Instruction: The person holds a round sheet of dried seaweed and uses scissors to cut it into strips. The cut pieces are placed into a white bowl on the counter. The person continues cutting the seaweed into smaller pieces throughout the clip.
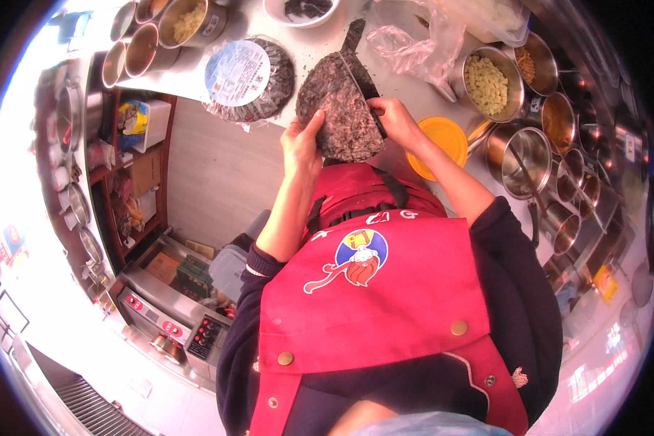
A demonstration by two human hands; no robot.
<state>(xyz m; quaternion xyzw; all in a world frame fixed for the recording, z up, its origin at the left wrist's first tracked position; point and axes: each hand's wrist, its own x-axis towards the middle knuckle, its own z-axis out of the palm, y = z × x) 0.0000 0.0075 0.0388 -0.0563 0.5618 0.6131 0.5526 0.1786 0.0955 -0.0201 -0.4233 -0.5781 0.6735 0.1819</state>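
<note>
A thick, dark round cake of dried seaweed (335,103) is in front of me at the near edge of the worktop. My left hand (303,143) grips its left edge, thumb on top and fingers partly hidden. At its right side my right hand (397,121) holds a knife by its black handle (380,126). The thin blade (354,78) runs along the cake's right part; whether it has cut in, I cannot tell. Beyond the cake lies a narrow dark seaweed strip (353,35). To the left sits a plastic-wrapped seaweed cake (281,73) with a round printed label.
A white bowl (301,23) with dark bits stands at the back, near a crumpled plastic bag (419,46). On the right are a yellow lid (441,143), a metal pot of pale cubes (486,82) and an open steel pot (518,161). Several metal pots (188,24) stand back left.
</note>
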